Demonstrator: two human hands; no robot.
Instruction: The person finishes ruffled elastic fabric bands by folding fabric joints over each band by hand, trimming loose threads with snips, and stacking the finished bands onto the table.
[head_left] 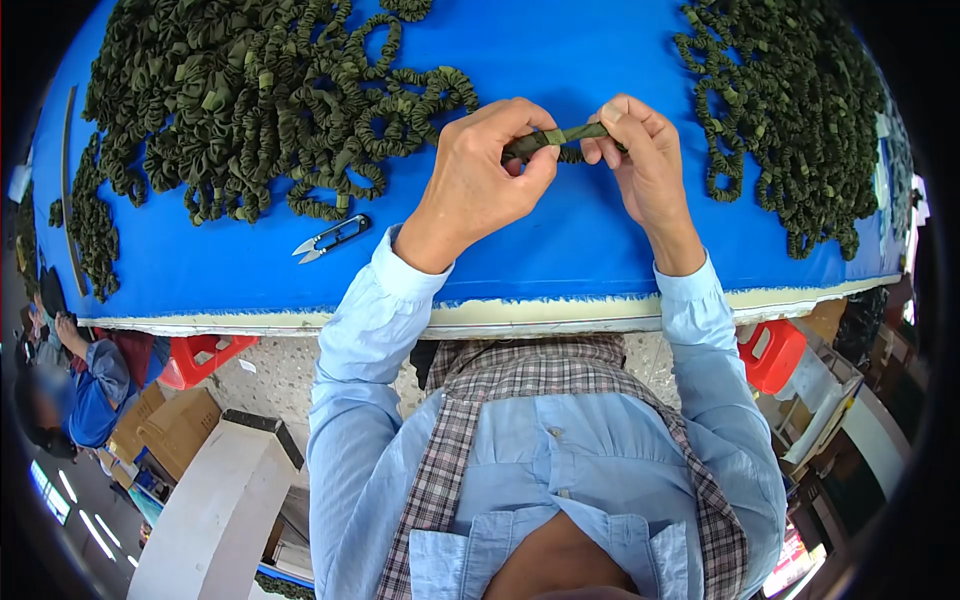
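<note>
Both hands hold one dark green fabric scrunchie [583,131] above the blue tabletop, drawn out between them. A lighter green band shows on it near the left fingers. My left hand [480,175] is closed, thumb and fingers pinching one end. The other end sits between the thumb and fingers of my right hand [648,155], also closed. Part of the scrunchie is hidden behind the fingers. Thread snips [332,240] with a dark handle lie on the cloth, left of my left forearm. A big heap of similar scrunchies [250,100] spreads beyond them.
A second scrunchie heap [790,120] covers the table's right side. Blue cloth [560,230] ends in a frayed edge near my body. Red stools [770,357] stand below the table on both sides. Cardboard boxes [178,432] and another person [95,385] are at the left.
</note>
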